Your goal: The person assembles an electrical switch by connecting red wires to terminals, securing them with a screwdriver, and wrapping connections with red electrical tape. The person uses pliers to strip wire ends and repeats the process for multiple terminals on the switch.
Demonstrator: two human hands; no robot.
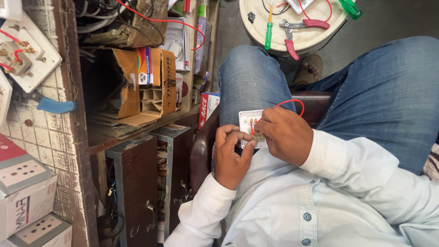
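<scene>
Gripping white switch plate (247,120) edges, both hands (260,146), over lap.

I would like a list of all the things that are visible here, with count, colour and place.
switch plate: 1, white, on the lap, between both hands
wire: 1, red, looping from the plate
pliers: 1, red handles, on the round stool top
screwdriver: 1, green and yellow, on the stool beside the pliers
stool: 1, cream, top centre
cardboard boxes: several, brown, on the shelf at left
drawers: 2, dark brown, under the shelf
socket boxes: 2, white, bottom left
left hand: 1, holds the plate
right hand: 1, on the plate
</scene>
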